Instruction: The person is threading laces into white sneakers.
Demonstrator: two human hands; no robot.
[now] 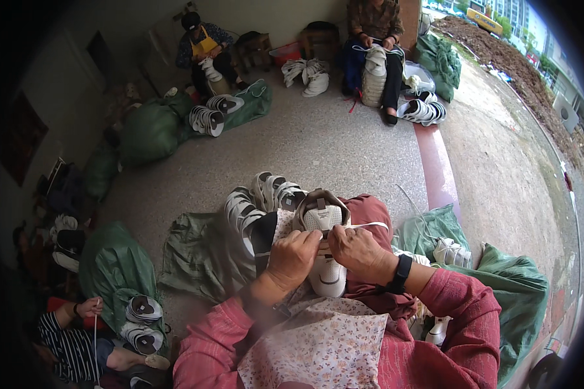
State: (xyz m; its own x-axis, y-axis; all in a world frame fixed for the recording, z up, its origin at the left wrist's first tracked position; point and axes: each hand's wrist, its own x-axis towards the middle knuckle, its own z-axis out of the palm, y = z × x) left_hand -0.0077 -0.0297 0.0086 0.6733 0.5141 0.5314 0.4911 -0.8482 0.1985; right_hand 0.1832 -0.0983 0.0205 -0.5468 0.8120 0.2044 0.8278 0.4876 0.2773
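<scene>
A white and beige sneaker [327, 275] rests in my lap with its toe toward me, its padded collar and tongue [325, 218] facing up. Both of my hands meet over its lacing area. My left hand [292, 258] is closed in a pinch at the left edge of the opening; what its fingertips hold is hidden. Thumb and fingers of my right hand [360, 251] pinch a white shoelace [373, 225], which trails off to the right. The rows of eyelets are mostly covered by my fingers.
White shoes stacked in rows [243, 211] stand beyond my left knee. Green sacks [117, 259] lie to the left, and another green sack [516, 285] with shoes lies right. Two people [373, 39] sit with shoes at the back; another person's hand [89, 307] pulls a cord at lower left.
</scene>
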